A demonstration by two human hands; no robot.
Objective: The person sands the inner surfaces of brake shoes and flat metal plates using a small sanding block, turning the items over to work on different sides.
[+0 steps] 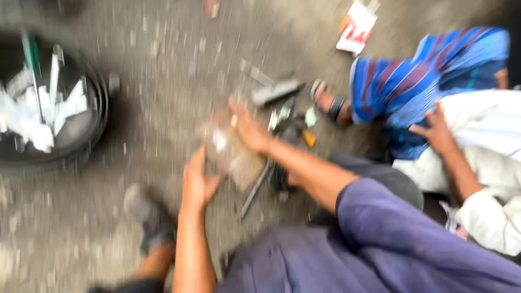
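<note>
On the gritty ground, a black tyre [81, 135] with white scraps lies at the left edge. The left hand [198, 182] is open beside a blurred brownish flat piece [233, 154]. The right hand [247, 127] rests open on its top. Another person's hand [434, 133] is at the right.
</note>
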